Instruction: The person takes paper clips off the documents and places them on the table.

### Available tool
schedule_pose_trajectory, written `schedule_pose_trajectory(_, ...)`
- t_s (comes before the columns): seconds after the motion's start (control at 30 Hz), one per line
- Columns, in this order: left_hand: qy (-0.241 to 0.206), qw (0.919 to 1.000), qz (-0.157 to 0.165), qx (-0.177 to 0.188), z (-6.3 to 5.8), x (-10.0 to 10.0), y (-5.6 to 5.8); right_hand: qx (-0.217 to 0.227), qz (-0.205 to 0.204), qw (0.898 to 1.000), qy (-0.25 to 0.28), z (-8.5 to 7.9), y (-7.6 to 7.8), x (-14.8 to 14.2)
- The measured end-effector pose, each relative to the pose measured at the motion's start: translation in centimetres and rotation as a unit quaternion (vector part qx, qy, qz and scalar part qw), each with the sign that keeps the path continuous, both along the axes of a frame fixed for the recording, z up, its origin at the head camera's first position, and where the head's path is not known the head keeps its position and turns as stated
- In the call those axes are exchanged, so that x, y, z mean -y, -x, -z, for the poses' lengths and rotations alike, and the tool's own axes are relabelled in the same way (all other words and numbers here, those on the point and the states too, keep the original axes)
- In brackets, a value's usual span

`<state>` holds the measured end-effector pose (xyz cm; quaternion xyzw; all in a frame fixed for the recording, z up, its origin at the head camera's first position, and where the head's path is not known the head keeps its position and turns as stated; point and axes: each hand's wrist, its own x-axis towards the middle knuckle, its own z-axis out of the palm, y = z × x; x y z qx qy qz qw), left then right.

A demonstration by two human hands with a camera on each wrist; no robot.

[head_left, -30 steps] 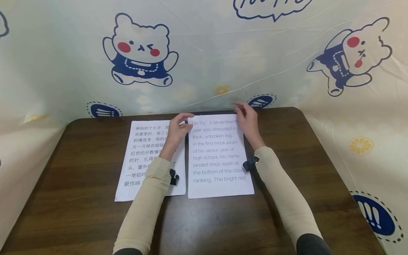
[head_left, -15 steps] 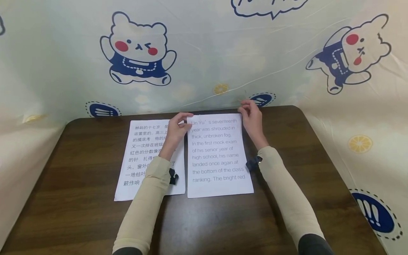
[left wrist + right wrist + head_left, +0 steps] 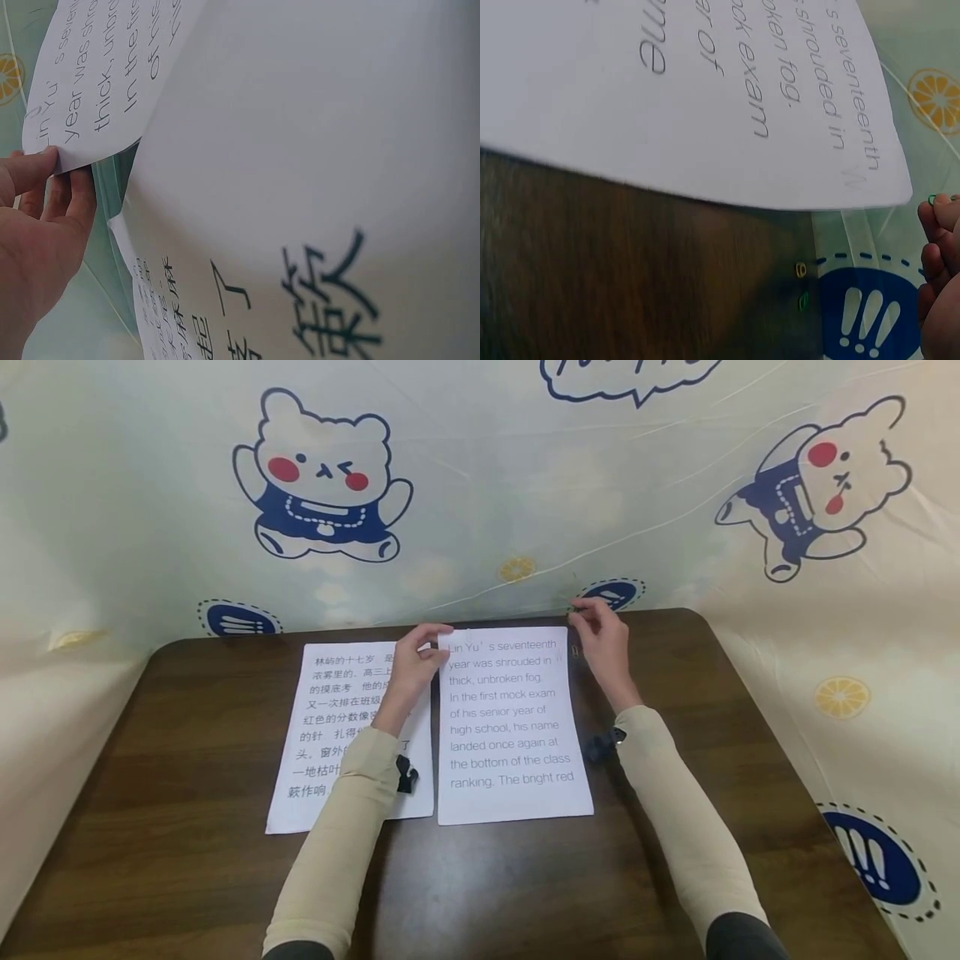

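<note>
In the head view, a sheet of English text [image 3: 510, 802] lies right of a sheet of Chinese text [image 3: 300, 814] on the dark table. My left hand [image 3: 414, 668] reaches over the Chinese sheet and pinches the English sheet's top left corner. In the left wrist view, the thumb lies on top of that corner, other fingers beneath. Beyond the English sheet's top right corner, my right hand [image 3: 607, 647] pinches a small green paper clip [image 3: 932, 200] between thumb and index finger, apart from the paper.
Two more paper clips, one yellow [image 3: 801, 270] and one green [image 3: 803, 301], lie on the table beside the English sheet's right edge. A curtain with bear prints [image 3: 326, 443] hangs right behind the table's [image 3: 480, 893] back edge.
My right hand has moved right, off the English sheet's top right corner. My left hand keeps its pinch on the top left corner.
</note>
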<state>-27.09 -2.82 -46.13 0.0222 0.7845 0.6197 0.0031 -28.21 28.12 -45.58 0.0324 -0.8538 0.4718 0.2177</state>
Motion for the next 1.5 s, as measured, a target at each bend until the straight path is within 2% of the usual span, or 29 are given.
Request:
schedule_pose_trajectory(0.6,0.004,1.0,0.0,-0.004,0.0,-0.5,0.2,0.043,0.027,0.998,-0.025,-0.2,-0.9,-3.3)
schedule_pose_trajectory(1.03,0.0,0.9999,0.006,0.014,-0.4,-0.5,0.1,0.125,0.027,0.989,-0.078,0.1,-1.3,-4.7)
schedule_pose_trajectory(1.13,-0.005,0.9997,0.009,0.023,-1.0,-0.5,-0.2,0.143,0.028,0.985,-0.092,0.2,-1.4,-4.9)
schedule_pose_trajectory(1.33,-0.002,0.9995,0.014,0.027,-2.9,-0.8,-1.4,0.176,0.025,0.976,-0.122,0.5,-1.2,-5.3)
schedule_pose_trajectory(1.5,0.001,0.9997,0.014,0.02,-3.4,-1.0,-1.7,0.205,0.022,0.968,-0.146,0.8,-1.0,-5.7)
